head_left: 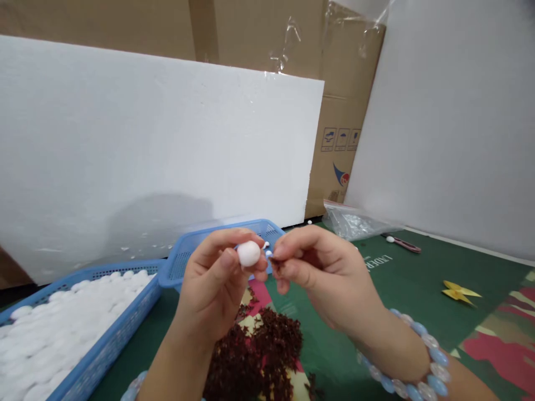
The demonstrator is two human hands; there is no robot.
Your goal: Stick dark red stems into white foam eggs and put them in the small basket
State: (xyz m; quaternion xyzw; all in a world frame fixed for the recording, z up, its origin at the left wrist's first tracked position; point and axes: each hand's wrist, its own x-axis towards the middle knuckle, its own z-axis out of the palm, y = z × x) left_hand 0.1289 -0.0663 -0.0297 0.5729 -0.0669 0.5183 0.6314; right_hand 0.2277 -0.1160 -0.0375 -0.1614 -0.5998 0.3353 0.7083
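My left hand (217,278) pinches a small white foam ball (249,253) between thumb and fingers, held up above the table. My right hand (317,273) is right beside it, fingertips closed on a white-headed pin (267,252) and a small dark red piece, touching the ball's right side. A bead bracelet (422,356) circles my right wrist. Below my hands lies a pile of dark red star-shaped pieces (259,351) on the green mat.
A blue basket (125,328) full of white foam balls stands at the left, a second blue basket (188,256) behind my hands. White foam boards and cardboard boxes stand behind. A clear bag (355,223), a pink-handled tool (407,244) and a yellow paper star (457,292) lie to the right.
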